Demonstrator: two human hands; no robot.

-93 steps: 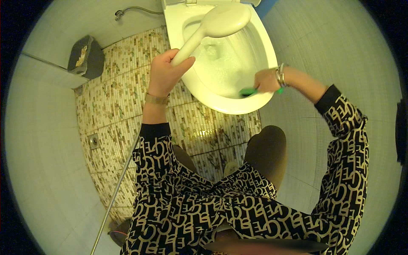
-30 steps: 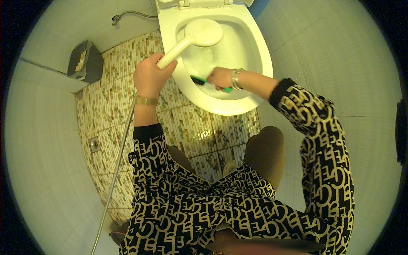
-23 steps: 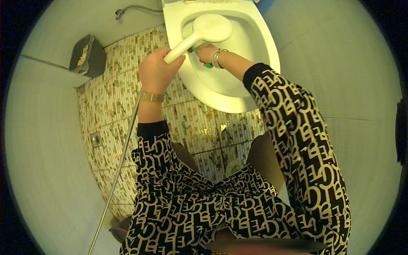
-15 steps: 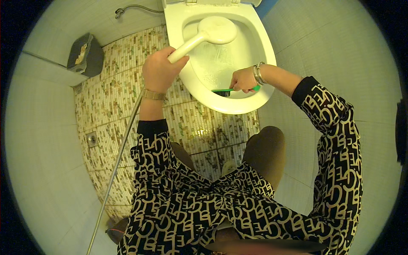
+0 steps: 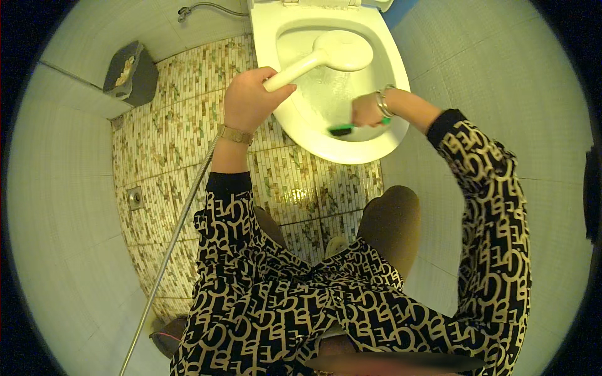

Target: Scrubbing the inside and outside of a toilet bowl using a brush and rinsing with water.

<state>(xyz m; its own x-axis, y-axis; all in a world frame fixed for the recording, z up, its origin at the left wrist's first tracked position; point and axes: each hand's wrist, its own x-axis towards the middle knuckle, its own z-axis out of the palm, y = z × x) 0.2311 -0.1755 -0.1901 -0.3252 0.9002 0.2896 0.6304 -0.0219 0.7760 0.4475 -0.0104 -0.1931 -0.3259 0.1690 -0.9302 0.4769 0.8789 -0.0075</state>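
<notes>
My left hand [image 5: 248,103] is wrapped round the handle of a white shower head [image 5: 342,51], whose round head hangs over the bowl of the white toilet [image 5: 326,149]. Water seems to run down inside the bowl from it. Inside the front right part of the bowl, my right hand [image 5: 370,111] grips a green brush [image 5: 342,130] with dark bristles. The bristles lie close to the inner front wall; contact with it is hard to tell. Motion blurs the right hand a little, and its fingers cover most of the brush handle.
A metal hose [image 5: 168,258] runs from the shower head down past my left side. By the left wall stands a grey waste bin [image 5: 132,75]. The tiled floor [image 5: 182,125] has a drain [image 5: 135,198]. A wall [image 5: 464,69] rises close to the toilet's right.
The shower head and my left hand have shifted to the right. My right hand has moved slightly right and up with the brush. Both grips are kept.
</notes>
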